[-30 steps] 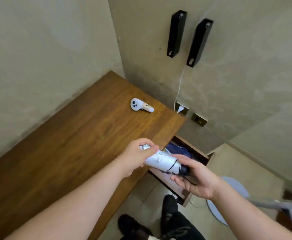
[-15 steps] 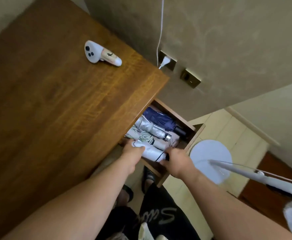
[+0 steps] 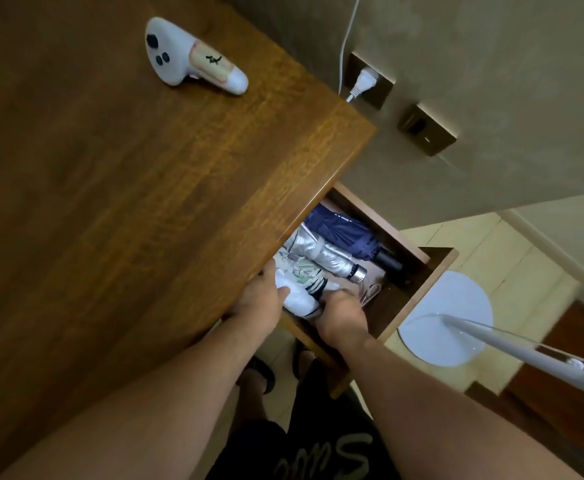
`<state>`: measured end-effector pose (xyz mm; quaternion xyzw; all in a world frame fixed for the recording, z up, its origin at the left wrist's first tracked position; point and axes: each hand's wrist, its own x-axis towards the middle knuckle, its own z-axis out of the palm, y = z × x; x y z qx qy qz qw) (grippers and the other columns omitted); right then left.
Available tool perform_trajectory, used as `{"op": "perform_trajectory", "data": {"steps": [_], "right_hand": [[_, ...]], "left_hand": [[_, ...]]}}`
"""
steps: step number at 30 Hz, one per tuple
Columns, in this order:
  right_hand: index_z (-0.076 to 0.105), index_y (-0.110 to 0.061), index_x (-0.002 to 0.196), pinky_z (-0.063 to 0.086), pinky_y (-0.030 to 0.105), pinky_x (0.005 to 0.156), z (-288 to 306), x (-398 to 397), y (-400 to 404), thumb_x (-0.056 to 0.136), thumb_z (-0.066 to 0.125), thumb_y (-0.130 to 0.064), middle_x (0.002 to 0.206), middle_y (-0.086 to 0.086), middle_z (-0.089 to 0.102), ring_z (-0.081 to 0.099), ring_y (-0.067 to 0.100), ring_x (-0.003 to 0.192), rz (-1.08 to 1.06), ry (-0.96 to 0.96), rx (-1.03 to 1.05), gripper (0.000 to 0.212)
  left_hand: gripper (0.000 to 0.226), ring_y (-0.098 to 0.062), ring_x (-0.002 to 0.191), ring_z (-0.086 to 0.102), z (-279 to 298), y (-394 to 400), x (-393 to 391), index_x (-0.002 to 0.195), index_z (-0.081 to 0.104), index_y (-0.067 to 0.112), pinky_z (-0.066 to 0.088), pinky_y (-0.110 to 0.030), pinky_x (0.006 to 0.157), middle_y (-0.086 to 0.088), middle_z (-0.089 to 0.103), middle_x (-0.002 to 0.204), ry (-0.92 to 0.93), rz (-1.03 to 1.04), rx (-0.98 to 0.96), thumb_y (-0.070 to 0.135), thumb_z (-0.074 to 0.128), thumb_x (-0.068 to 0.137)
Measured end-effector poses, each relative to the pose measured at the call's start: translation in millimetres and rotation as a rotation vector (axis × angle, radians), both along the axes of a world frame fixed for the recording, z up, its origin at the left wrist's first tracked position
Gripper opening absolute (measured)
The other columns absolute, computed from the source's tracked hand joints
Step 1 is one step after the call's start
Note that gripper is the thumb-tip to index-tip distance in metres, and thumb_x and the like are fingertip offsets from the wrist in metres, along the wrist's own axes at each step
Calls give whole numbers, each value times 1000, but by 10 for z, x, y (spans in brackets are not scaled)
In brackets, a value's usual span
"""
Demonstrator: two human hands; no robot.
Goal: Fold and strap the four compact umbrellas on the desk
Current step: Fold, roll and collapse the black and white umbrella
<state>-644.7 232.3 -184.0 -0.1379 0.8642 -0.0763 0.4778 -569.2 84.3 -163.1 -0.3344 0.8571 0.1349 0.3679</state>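
Observation:
An open wooden drawer [image 3: 418, 292] under the desk's right edge holds folded compact umbrellas. A navy umbrella [image 3: 344, 233] lies at the back, a silver one [image 3: 321, 252] beside it, then a pale patterned one [image 3: 306, 273]. At the drawer's front lies a white umbrella [image 3: 299, 301]. My left hand [image 3: 261, 301] grips its left end and my right hand [image 3: 340, 315] grips its right end; my fingers are hidden down inside the drawer.
The wooden desk [image 3: 127, 188] fills the left. A white handheld controller [image 3: 186, 57] lies at its far edge. A plug and white cable [image 3: 361, 81] sit in a wall socket. A white fan base [image 3: 449, 317] with its pole stands on the floor at right.
Both hands have carried the white umbrella from above the desk edge down into the drawer, next to the other umbrellas. The camera has tilted down toward the drawer.

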Motion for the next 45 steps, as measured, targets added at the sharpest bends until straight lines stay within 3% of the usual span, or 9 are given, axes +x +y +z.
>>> {"op": "perform_trajectory", "data": {"steps": [8,11,15,20,23,26,31,40,45], "right_hand": [[73,-27,100,53,23,86,-77,-162,27,86,72,-8,105,-5,74,69,18,102,-705,-81,-118,24],[74,-23,103,51,25,78,58,-228,35,89,72,-16,101,-5,76,71,18,96,-627,-134,-231,16],[75,-25,110,49,21,88,550,-254,340,96,66,-17,105,-12,70,65,5,96,-348,263,-479,19],[69,-25,110,50,34,85,800,-311,984,98,60,-22,102,-5,67,62,17,91,-575,446,-270,15],[61,-19,121,43,37,85,796,-522,1164,106,48,-40,103,-1,67,60,28,97,-521,295,-126,29],[62,-16,101,47,41,88,777,-699,1181,108,34,-53,96,5,71,61,34,98,-302,167,-29,46],[66,-9,93,46,32,65,825,-835,1051,109,41,-29,86,1,72,63,26,81,-267,121,-38,35],[46,-22,154,50,32,82,727,-886,188,100,46,-14,117,13,71,66,30,100,19,114,-155,54],[18,-26,166,32,39,121,714,-989,-378,103,53,-23,167,9,29,35,31,151,202,43,-191,72]], "left_hand": [[53,-36,136,50,-50,41,-47,158,38,14,40,-39,107,-17,52,152,196,399,205,12,51,106],[55,-35,151,33,47,15,-102,163,27,18,35,-42,116,-14,31,167,96,324,156,26,42,111],[61,-29,152,27,312,188,-84,163,24,31,36,-43,112,-1,20,170,108,187,138,41,45,107],[19,-20,105,60,618,872,296,109,70,31,50,-36,87,8,69,107,450,88,377,34,53,98],[28,-16,79,67,849,1413,641,105,72,20,56,-30,70,3,74,90,36,648,801,39,51,106],[31,-9,50,47,861,1689,836,112,68,13,30,-20,42,1,63,71,-329,1478,938,41,55,106],[22,-8,53,40,702,1596,628,121,67,6,26,-18,40,0,55,72,-121,2084,1037,6,54,104],[67,-8,61,41,794,968,611,133,56,45,31,-21,52,-7,58,106,245,1901,947,-12,49,99],[89,-13,81,54,645,562,573,140,33,59,43,-27,66,-6,57,111,422,1659,884,-14,58,95]]}}
